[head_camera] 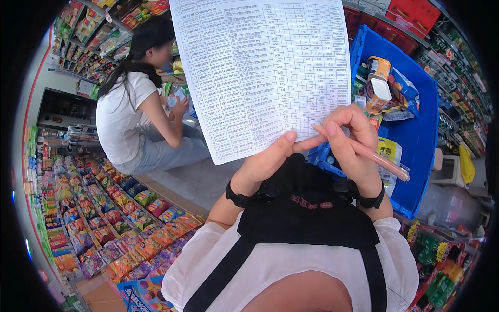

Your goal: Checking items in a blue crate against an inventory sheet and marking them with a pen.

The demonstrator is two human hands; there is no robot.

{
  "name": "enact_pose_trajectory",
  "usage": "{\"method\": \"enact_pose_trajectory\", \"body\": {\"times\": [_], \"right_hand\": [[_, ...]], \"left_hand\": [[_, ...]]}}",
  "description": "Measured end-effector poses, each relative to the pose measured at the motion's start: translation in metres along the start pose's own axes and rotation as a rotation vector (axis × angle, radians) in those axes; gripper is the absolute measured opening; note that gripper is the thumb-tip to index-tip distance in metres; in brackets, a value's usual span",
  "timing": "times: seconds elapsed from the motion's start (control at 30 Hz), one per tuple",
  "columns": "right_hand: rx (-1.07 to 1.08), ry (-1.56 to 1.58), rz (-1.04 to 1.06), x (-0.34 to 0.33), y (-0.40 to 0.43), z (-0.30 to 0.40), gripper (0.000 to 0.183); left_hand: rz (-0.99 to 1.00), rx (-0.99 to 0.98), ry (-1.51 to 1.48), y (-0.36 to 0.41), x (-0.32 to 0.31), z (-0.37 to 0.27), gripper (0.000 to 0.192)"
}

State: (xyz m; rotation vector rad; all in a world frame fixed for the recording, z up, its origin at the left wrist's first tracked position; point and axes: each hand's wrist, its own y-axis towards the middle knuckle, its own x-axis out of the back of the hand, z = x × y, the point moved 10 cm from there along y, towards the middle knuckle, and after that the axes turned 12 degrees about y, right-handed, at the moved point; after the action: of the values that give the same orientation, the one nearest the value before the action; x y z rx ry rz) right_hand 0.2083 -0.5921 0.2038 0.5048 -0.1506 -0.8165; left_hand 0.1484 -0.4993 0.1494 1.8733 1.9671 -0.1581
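Note:
A white printed sheet with a table of rows hangs before me, its top edge cut off by the frame. My left hand grips its lower edge, thumb on the front and fingers behind. In my right hand is a pink pen, its tip over the sheet's lower right part. Several cells in a right-hand column bear pen marks. Behind the sheet and my right hand, a blue plastic crate holds packaged goods, among them a white-lidded tub and a yellow bag.
To the left a person in a white T-shirt sits or crouches, handling a small pale item. Shelves of bagged snacks fill the lower left. Bottles and cartons stand at the lower right, near a white stool.

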Motion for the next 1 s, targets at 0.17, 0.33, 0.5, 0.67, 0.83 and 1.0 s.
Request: {"method": "enact_pose_trajectory", "body": {"times": [0.17,0.33,0.5,0.67,0.83,1.0], "right_hand": [[0.018,0.004,0.018,-0.004,-0.001,0.003,0.011],[-0.004,0.026,0.003,-0.009,-0.002,0.0,0.01],[0.022,-0.03,0.012,-0.012,-0.001,0.003,0.01],[0.063,-0.046,-0.011,-0.017,0.001,0.005,0.009],[0.019,0.011,-0.115,-0.014,0.003,0.001,0.013],[0.046,-0.056,-0.147,-0.015,0.004,-0.005,0.016]], "left_hand": [[-0.004,0.016,-0.001,-0.003,0.001,0.0,0.05],[-0.006,0.023,0.004,-0.006,0.005,-0.001,0.05],[0.005,0.021,0.016,-0.007,0.007,-0.003,0.051],[0.017,0.027,-0.002,-0.009,0.009,-0.005,0.052],[0.021,0.007,0.04,-0.01,0.012,-0.007,0.049],[0.019,0.008,0.049,-0.012,0.014,-0.011,0.05]]}}
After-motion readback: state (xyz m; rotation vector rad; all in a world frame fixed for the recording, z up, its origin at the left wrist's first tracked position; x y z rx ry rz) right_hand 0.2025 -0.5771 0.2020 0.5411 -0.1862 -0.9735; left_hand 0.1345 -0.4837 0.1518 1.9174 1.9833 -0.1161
